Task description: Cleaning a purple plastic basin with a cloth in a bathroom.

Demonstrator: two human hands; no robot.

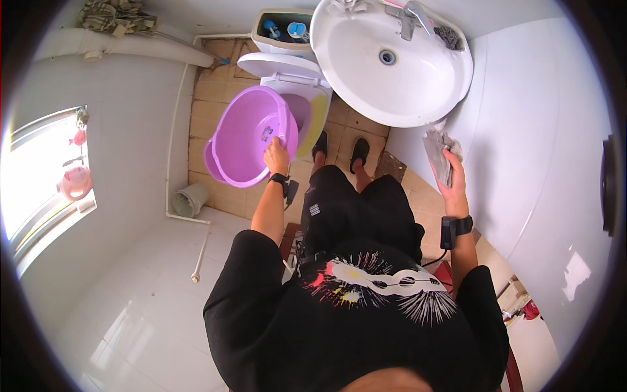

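Note:
My left hand (277,157) grips the near rim of a purple plastic basin (242,132), which is tilted so that its inside faces me. A small printed picture shows on the basin's inner bottom. Part of the open toilet (313,117) is hidden behind the basin. In my right hand (455,171) is a crumpled grey cloth (438,157), held just below the front right edge of the white washbasin (352,93). The fingers behind the cloth are mostly hidden.
A chrome faucet (414,19) and a dark mesh scrubber (448,38) are on the washbasin's back rim. The toilet's cistern (257,41) has no lid on. At left, a small waste bin (191,200) lies near white wall piping (200,255). A bright window (44,171) is farther left.

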